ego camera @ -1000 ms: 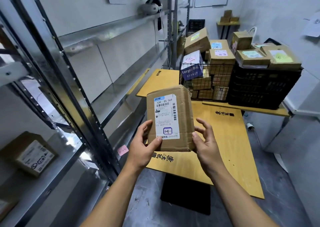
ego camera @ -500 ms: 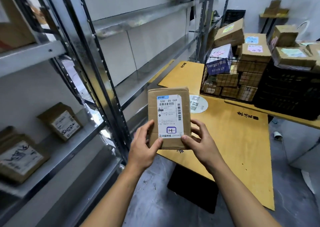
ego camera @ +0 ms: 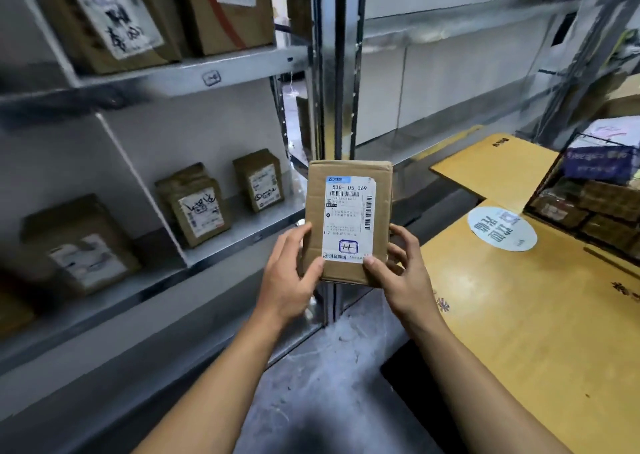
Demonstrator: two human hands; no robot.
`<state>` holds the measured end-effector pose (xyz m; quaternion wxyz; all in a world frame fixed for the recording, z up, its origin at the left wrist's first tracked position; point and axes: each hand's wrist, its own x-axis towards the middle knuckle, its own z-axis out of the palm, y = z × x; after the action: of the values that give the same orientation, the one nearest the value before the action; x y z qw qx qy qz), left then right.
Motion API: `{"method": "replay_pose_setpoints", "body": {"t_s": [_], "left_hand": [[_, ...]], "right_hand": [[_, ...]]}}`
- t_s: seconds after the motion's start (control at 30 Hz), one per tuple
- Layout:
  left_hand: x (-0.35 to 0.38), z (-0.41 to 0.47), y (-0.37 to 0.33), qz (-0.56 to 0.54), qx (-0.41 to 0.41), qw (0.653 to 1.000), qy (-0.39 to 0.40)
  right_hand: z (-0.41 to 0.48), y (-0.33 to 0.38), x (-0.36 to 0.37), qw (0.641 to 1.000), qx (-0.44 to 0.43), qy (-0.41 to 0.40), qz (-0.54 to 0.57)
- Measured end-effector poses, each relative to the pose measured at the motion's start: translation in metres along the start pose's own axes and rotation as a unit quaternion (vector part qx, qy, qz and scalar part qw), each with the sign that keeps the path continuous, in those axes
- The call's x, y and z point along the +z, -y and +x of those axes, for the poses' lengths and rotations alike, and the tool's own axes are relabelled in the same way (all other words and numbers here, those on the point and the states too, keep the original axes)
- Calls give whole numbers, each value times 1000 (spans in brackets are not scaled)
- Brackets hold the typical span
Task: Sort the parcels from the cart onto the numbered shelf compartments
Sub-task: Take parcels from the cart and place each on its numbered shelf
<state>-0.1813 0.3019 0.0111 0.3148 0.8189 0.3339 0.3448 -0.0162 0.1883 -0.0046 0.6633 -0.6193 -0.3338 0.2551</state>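
I hold a small brown cardboard parcel (ego camera: 348, 221) upright in front of me, its white shipping label facing me. My left hand (ego camera: 289, 273) grips its lower left edge and my right hand (ego camera: 401, 273) grips its lower right edge. The grey metal shelf (ego camera: 242, 231) stands to the left, with parcels (ego camera: 194, 204) standing in its divided compartments. At the far right edge sits the wire basket (ego camera: 588, 190) that holds more parcels.
Steel shelf uprights (ego camera: 337, 72) rise just behind the parcel. Larger boxes (ego camera: 114, 17) stand on the upper shelf level. A yellow wooden board (ego camera: 540, 315) with a round sticker lies low at the right. Grey concrete floor (ego camera: 311, 384) lies below my arms.
My view has swung left toward the shelf, bringing its filled compartments closer and pushing the basket to the right edge. Both hands keep the same hold on the parcel.
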Motion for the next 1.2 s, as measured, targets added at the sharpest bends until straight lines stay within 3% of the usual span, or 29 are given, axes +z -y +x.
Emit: {"method": "replay_pose_setpoints", "body": {"t_s": [0.17, 0.3, 0.5, 0.83, 1.2], "left_hand": [[-98, -39, 39, 161, -29, 985, -57], [-197, -91, 66, 346, -101, 932, -40], [-335, -193, 78, 498, -181, 847, -44], [-489, -379, 77, 538, -321, 767, -137], [-592, -490, 82, 520, -432, 694, -247]], "right_hand": [[-9, 11, 74, 997, -18, 76, -16], [-39, 23, 160, 988, -37, 149, -9], [-120, 46, 298, 963, -75, 258, 28], [-266, 101, 471, 896, -138, 416, 67], [-374, 143, 610, 819, -180, 538, 89]]}}
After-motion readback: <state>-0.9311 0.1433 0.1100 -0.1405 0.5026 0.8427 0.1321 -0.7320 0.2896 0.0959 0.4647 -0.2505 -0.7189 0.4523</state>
